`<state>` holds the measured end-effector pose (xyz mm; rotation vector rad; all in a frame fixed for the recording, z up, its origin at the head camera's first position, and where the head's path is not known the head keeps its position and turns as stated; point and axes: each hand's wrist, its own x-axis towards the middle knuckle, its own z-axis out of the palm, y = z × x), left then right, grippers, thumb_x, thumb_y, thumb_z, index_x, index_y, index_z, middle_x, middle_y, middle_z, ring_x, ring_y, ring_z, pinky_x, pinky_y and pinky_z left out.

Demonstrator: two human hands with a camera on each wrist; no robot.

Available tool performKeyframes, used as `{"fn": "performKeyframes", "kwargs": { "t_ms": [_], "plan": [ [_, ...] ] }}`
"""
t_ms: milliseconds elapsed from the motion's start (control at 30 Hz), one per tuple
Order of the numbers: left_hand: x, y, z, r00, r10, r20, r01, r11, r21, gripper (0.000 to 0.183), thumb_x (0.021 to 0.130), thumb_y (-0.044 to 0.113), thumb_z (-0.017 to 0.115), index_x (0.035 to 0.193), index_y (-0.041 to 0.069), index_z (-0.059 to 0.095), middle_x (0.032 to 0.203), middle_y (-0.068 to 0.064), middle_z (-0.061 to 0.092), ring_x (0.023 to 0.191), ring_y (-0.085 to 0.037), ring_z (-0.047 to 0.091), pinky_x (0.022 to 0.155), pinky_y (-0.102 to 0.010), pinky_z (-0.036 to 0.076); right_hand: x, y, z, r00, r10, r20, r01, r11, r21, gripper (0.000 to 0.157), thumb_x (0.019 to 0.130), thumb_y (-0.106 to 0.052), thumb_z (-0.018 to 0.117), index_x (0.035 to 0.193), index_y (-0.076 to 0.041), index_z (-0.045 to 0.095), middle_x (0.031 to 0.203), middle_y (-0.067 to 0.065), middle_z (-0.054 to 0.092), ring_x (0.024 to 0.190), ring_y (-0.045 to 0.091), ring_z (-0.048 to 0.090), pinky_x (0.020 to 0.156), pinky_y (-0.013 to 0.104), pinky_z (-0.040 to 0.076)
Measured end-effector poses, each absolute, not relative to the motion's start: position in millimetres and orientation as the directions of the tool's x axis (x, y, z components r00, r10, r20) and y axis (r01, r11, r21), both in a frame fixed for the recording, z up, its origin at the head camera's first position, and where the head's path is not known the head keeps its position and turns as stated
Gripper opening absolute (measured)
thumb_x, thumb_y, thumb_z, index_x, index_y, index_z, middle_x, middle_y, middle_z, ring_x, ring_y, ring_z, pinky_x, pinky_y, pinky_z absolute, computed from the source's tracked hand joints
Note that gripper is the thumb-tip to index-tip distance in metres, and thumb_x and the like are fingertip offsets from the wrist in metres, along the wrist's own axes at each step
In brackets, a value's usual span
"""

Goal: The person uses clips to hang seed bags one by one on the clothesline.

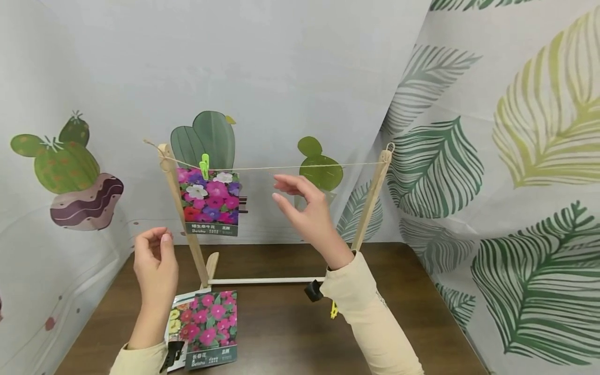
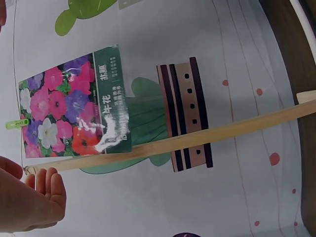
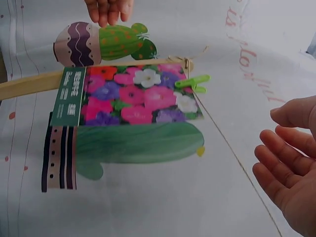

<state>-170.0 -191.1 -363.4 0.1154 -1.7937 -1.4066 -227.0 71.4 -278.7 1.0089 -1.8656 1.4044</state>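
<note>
A green clip point(image 1: 204, 166) holds the flower packet point(image 1: 211, 205) on the string point(image 1: 281, 167) between the raised left hand point(image 1: 156, 264) and right hand point(image 1: 311, 211), thumbs and fingers point(image 3: 280, 160) apart.

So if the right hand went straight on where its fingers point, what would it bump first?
Probably the string, which runs just above the right hand in the head view. Depth is unclear, so the hand might pass in front.

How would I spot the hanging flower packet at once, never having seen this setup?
On the brown table stands a wooden frame with a string across its top. Near the left post, a green clip holds the flower packet on that string. Unlike the packets lying below, it hangs and shows purple blooms.
</note>
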Motion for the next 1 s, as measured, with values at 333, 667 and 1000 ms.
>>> {"fn": "performKeyframes", "kwargs": {
  "t_ms": [333,667,1000],
  "plan": [
    [-159,-195,-386,-0.676,-0.535,0.506,0.304,0.423,0.853,0.025,0.099,0.011,0.049,0.116,-0.007,0.051,0.096,0.016,0.048,0.09,-0.001,0.046,0.079,-0.013,0.034,-220,93,-302,-0.647,-0.143,0.749,-0.762,0.14,-0.632,0.032,0.088,0.002,0.067,0.119,0.004,0.062,0.106,0.017,0.065,0.098,0.028,0.061,0.091,0.04,0.048],
    [-154,-200,-409,-0.75,-0.455,0.48,0.199,0.537,0.82,0.026,0.096,0.007,0.052,0.118,-0.007,0.051,0.1,-0.01,0.055,0.085,0.006,0.044,0.077,-0.016,0.036,-200,108,-312,-0.707,-0.097,0.701,-0.702,0.217,-0.678,0.029,0.085,0.011,0.064,0.114,0.013,0.06,0.101,0.029,0.063,0.095,0.04,0.059,0.087,0.053,0.047],
    [-155,-204,-426,-0.88,-0.36,0.31,0.046,0.583,0.811,0.04,0.097,0.013,0.055,0.126,-0.011,0.044,0.111,-0.024,0.049,0.101,-0.034,0.05,0.088,-0.041,0.042,-205,126,-343,-0.779,-0.069,0.623,-0.619,0.241,-0.747,0.028,0.088,0.008,0.063,0.116,0.012,0.06,0.103,0.03,0.062,0.098,0.042,0.059,0.089,0.055,0.045]
  ]
}}
